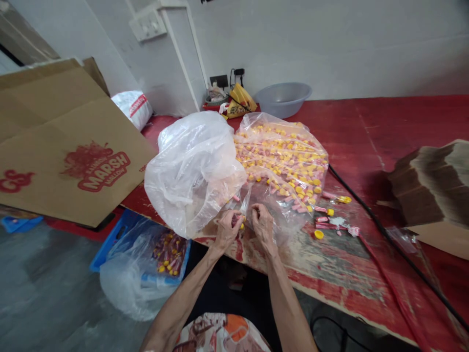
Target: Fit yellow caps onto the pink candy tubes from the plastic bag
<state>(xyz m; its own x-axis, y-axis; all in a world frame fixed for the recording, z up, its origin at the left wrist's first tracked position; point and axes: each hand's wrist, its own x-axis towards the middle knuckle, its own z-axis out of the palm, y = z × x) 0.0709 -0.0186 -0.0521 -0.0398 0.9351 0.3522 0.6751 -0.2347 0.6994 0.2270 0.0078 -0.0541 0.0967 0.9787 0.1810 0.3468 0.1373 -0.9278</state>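
Observation:
Near the front edge of the worn red table, my left hand is closed around a small tube with a yellow cap; its contents look dark pink. Just to its right, my right hand has its fingers curled together over the plastic, and what they hold is hidden. Behind both hands lies a clear bag of pink tubes with yellow caps. A cloudy plastic bag bulges beside it on the left, with a pink tube at its mouth.
A large cardboard box stands at left. Below the table edge, a blue crate holds filled tubes. Loose tubes, a yellow cap and a black cable lie at right, near folded cardboard. A basin sits behind.

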